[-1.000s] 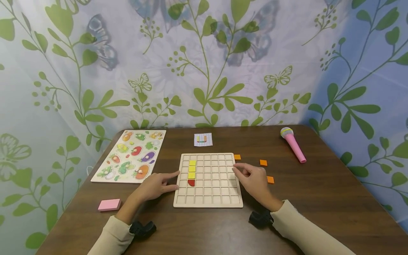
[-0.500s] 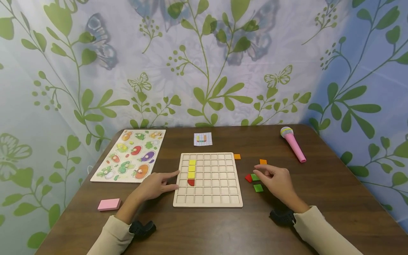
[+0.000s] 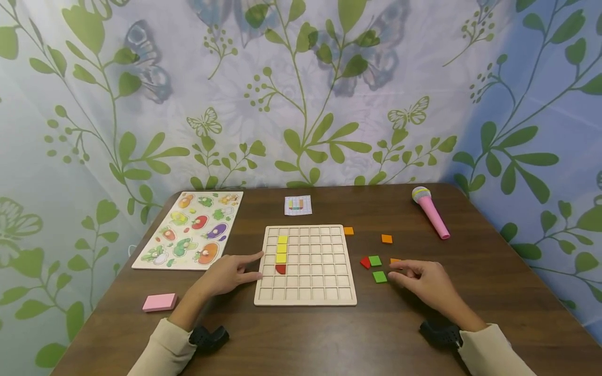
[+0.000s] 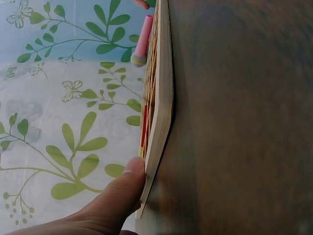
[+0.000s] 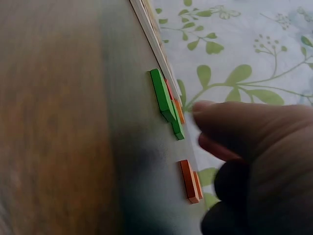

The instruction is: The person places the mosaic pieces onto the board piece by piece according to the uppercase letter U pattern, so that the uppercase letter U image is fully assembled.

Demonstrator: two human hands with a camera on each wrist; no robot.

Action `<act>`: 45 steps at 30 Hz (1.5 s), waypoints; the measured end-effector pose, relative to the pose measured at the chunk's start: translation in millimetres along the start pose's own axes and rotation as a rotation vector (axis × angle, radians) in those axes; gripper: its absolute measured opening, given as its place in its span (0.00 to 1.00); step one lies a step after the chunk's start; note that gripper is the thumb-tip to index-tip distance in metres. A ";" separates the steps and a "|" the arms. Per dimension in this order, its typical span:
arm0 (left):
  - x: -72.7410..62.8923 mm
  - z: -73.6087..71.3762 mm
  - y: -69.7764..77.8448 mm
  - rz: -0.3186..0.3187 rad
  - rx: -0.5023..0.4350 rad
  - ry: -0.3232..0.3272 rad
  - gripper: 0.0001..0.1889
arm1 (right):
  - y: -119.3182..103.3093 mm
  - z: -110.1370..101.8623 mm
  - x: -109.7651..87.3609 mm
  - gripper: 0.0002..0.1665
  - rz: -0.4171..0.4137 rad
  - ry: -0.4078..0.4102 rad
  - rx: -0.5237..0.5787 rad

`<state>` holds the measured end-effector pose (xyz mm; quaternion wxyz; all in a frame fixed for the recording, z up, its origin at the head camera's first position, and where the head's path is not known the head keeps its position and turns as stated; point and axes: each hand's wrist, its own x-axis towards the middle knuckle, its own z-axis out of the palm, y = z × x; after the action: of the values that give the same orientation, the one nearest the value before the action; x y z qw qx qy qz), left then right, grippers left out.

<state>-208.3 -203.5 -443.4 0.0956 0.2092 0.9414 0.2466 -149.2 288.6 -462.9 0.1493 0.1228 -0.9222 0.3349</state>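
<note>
A wooden grid board (image 3: 312,296) holds a column of several yellow square tiles (image 3: 281,249) with a red rounded-corner tile (image 3: 280,269) below them. My left hand (image 3: 228,274) rests at the board's left edge, index finger and thumb straight and spread; in the left wrist view the thumb (image 4: 120,191) lies against the rim. To the board's right, my right hand (image 3: 423,279) hovers, fingers bent and nothing seen between them. Its fingertips are close to a green square tile (image 3: 380,277) and partly cover an orange tile (image 3: 395,260). Another green tile (image 3: 374,260) touches a red tile (image 3: 365,262).
Two more orange tiles (image 3: 386,238) lie farther back. A small pattern card (image 3: 298,205) sits behind the board. A vegetable puzzle board (image 3: 188,230) and pink block (image 3: 160,302) are at left, a pink toy microphone (image 3: 431,213) at back right. A printed curtain (image 3: 329,104) hangs behind.
My right hand has moved from the grid board's right edge out to the right, uncovering the red and green tiles. The left hand has stayed at the board's left edge.
</note>
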 end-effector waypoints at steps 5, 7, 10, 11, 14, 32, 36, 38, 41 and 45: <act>-0.1 0.1 0.9 0.000 0.002 -0.001 0.35 | 1.4 -2.4 -1.3 0.15 0.008 -0.150 -0.013; -0.1 0.4 0.9 -0.002 0.001 -0.003 0.35 | 1.4 -2.4 -1.3 0.17 0.020 -0.176 -0.017; 0.4 0.5 0.8 -0.002 0.008 0.000 0.35 | 1.0 -1.8 -0.9 0.19 0.029 -0.200 -0.023; 0.6 0.5 0.7 -0.001 0.010 0.002 0.35 | 0.9 -1.5 -0.6 0.19 0.030 -0.203 -0.025; 1.0 0.4 0.5 0.000 0.018 0.006 0.35 | 0.3 -0.2 0.0 0.19 0.020 -0.214 -0.027; 0.6 1.9 -1.0 -0.010 0.002 0.005 0.35 | -1.1 1.8 0.3 0.14 0.004 -0.229 -0.036; 0.8 2.0 -1.5 -0.009 0.004 0.003 0.35 | -3.6 0.4 1.0 0.14 0.014 -0.237 -0.027; 1.0 2.3 -1.9 -0.007 0.004 0.000 0.36 | -4.6 -0.6 1.1 0.14 0.021 -0.242 -0.019; 1.4 2.4 -2.1 -0.009 0.003 -0.001 0.36 | -5.2 -1.0 0.8 0.14 0.021 -0.240 -0.011; 1.3 2.2 -2.0 -0.013 0.004 -0.001 0.35 | -4.3 0.9 -0.4 0.14 0.000 -0.221 -0.003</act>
<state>-209.5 -203.6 -446.4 0.0972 0.2033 0.9432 0.2441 -147.6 284.9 -461.2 0.0467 0.1588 -0.9335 0.3180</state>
